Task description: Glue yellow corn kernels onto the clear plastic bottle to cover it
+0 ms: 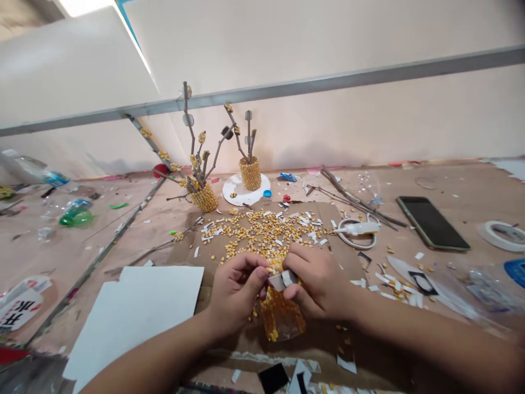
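Observation:
Between thumb and forefinger, my left hand (235,290) pinches at the left end of a small white-and-grey strip (282,280). My right hand (318,279) grips the other end; the strip looks like tape, but its exact kind is unclear. Just below the hands is a clear plastic container (285,323) with an amber coating and a few kernels, partly hidden by my fingers. Beyond them, loose corn kernels (262,227) and white scraps lie spread over a cardboard sheet (186,241).
Two kernel-covered pots (251,174) hold twigs at the back, one on a white disc (229,191). To the right lie a glue bottle (361,228), scissors (348,238), a phone (432,221) and a tape roll (502,235). White board (143,312) lies left.

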